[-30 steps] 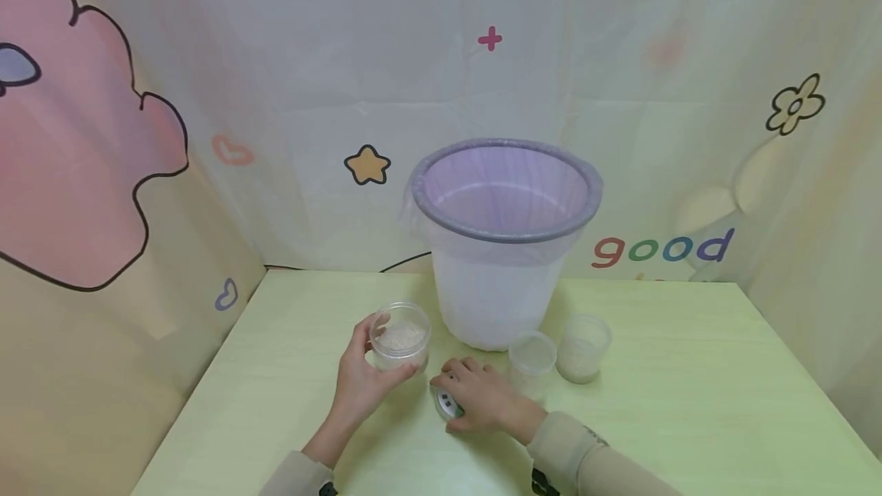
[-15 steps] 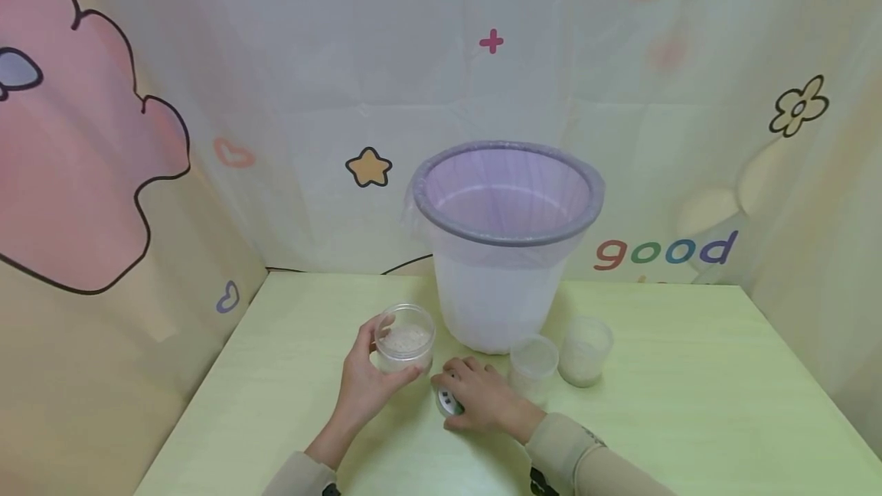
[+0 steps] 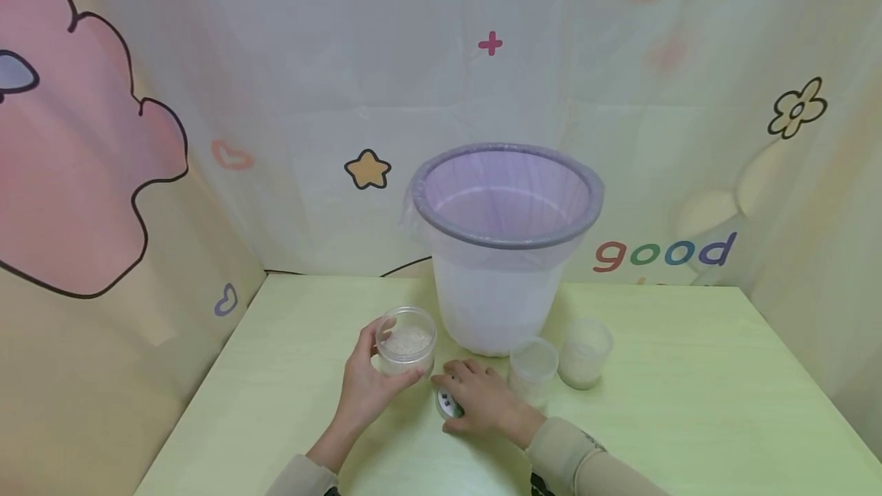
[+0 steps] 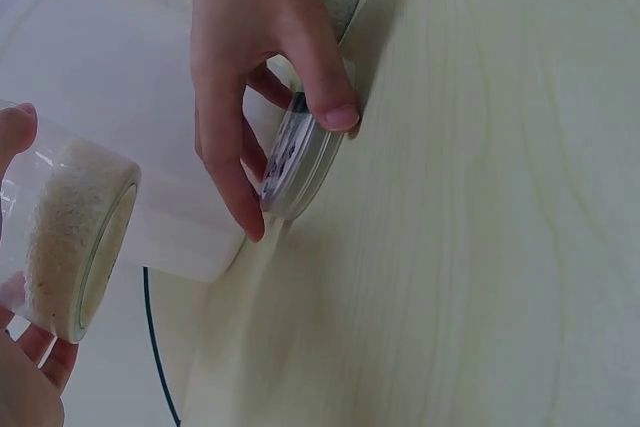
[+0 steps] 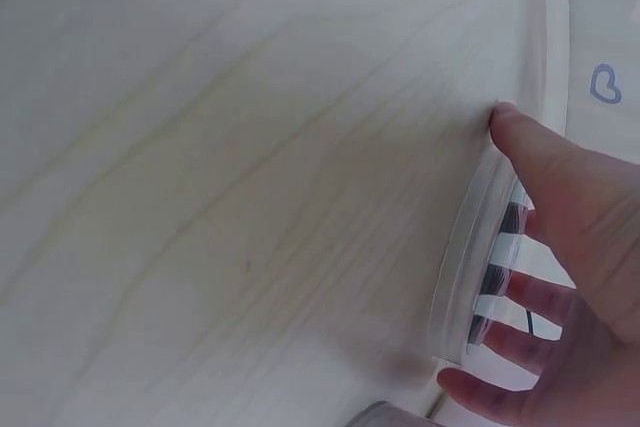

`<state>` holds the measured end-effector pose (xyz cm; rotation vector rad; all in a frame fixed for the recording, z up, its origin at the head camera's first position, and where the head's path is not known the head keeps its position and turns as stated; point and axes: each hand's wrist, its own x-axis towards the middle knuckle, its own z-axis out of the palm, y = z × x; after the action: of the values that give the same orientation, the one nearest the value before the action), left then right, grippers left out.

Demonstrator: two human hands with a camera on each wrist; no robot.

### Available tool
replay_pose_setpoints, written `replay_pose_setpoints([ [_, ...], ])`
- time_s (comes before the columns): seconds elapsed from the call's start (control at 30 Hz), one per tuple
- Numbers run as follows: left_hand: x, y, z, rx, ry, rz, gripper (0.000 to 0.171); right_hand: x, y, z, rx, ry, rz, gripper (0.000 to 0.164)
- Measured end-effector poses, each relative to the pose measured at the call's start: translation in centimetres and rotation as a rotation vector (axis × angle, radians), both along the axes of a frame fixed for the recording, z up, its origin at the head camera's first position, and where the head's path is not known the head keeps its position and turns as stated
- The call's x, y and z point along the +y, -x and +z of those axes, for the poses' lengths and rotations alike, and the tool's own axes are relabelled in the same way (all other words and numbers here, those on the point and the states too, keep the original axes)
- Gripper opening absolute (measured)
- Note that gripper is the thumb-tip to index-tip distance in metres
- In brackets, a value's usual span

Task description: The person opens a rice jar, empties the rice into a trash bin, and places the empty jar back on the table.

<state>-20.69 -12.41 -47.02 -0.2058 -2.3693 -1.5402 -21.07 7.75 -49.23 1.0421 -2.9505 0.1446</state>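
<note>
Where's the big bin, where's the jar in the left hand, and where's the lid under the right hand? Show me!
Bin (image 3: 498, 289): head view, on its white front wall.
Jar (image 3: 398, 367): head view, on its clear front wall.
Lid (image 4: 313, 169): left wrist view, on its clear rim.

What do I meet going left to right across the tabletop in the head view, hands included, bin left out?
Left hand, the clear jar it holds, right hand on the round lid, nearer clear cup, farther clear cup.
</note>
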Motion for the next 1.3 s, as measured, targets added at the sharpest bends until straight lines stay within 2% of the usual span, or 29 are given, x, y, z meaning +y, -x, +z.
replay_pose_setpoints([
  [0.17, 0.0, -0.1, -0.1, 0.006, 0.009, -0.007, 0.083, 0.0, -0.1, -0.2, 0.0, -0.008, -0.007, 0.07],
  [0.33, -0.2, 0.1, -0.2, 0.002, 0.014, 0.002, 0.083, -0.1, -0.2, 0.2, 0.028, -0.014, 0.023, 0.067],
  [0.87, -0.7, 0.4, 0.3, 0.036, 0.041, 0.012, 0.085, -0.2, -0.6, 2.0, 0.227, -0.03, 0.147, 0.038],
  [1.1, -1.0, 0.5, 1.1, 0.062, 0.045, 0.016, 0.083, 0.1, -0.6, 3.7, 0.328, 0.036, 0.225, 0.024],
  [1.3, -1.3, 0.6, 1.9, 0.054, 0.074, 0.023, 0.082, 0.5, -0.4, 5.5, 0.346, 0.067, 0.252, 0.02],
])
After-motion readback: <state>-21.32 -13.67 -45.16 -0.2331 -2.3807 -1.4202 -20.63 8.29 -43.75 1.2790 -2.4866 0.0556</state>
